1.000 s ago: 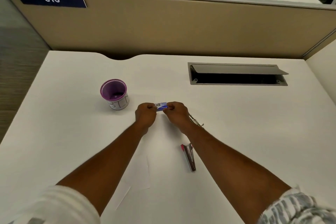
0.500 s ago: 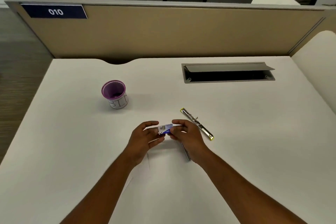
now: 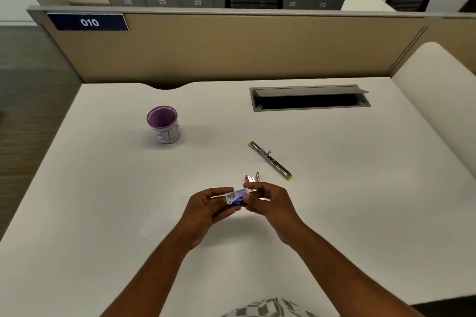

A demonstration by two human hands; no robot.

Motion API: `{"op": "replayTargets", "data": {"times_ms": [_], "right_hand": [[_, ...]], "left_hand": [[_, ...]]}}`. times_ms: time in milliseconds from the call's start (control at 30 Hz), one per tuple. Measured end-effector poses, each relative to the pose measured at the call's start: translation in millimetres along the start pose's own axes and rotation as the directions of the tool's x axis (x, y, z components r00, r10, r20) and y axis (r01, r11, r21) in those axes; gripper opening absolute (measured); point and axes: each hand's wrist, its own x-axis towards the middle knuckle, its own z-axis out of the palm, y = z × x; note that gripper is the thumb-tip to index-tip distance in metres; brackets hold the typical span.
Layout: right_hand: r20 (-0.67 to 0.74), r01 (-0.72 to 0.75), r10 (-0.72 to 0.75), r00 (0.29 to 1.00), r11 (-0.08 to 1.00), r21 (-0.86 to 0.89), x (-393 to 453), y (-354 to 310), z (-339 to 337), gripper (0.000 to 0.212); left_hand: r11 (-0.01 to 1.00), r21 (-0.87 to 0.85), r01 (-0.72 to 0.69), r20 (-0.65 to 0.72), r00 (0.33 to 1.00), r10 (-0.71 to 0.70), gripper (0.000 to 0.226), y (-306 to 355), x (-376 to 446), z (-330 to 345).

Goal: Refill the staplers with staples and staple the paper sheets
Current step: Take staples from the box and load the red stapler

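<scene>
We hold the small blue-and-white cardboard staple box (image 3: 235, 197) between both hands: our left hand (image 3: 206, 210) cradles it from below and the left, fingers curled round it, while our right hand (image 3: 265, 201) pinches its right end with thumb and fingertips. Over the last second we have drawn the box back from the middle of the white desk (image 3: 360, 188) toward our body, and it now sits lifted just above the white paper sheets (image 3: 154, 231) lying under our forearms. We judge that the box is being opened, so the refill has not yet started. Just beyond our right hand, the red-handled metal stapler (image 3: 252, 179) peeks out, partly hidden. Farther right lies the yellow-tipped metal stapler (image 3: 270, 159), swung open flat, apparently ready for loading. The purple-rimmed cup marked BIN (image 3: 163, 125) stands well apart at the left.
</scene>
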Motion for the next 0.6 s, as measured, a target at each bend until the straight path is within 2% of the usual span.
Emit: {"op": "replayTargets", "data": {"times_ms": [167,367,467,600], "right_hand": [[0.016,-0.076,0.075,0.997,0.994,0.076,-11.0,3.0,-6.9,0.019],[0.007,-0.116,0.116,0.993,0.988,0.098,-20.6,6.8,-11.3,0.018],[0.0,-0.128,0.128,0.992,0.99,0.064,-23.3,5.9,-13.0,0.016],[-0.05,-0.113,0.112,0.992,0.993,-0.021,-25.5,7.6,-14.4,0.012]], "left_hand": [[1.0,0.007,-0.015,-0.055,0.998,0.015,0.024,-9.2,-8.2,-1.0],[1.0,0.022,-0.014,-0.062,0.998,0.015,0.019,-16.9,-15.7,-1.4],[1.0,0.004,-0.01,-0.094,0.996,0.01,0.014,-22.3,-17.6,1.2],[0.995,-0.091,0.028,-0.149,0.988,-0.041,0.023,-29.9,-19.5,9.9]]}}
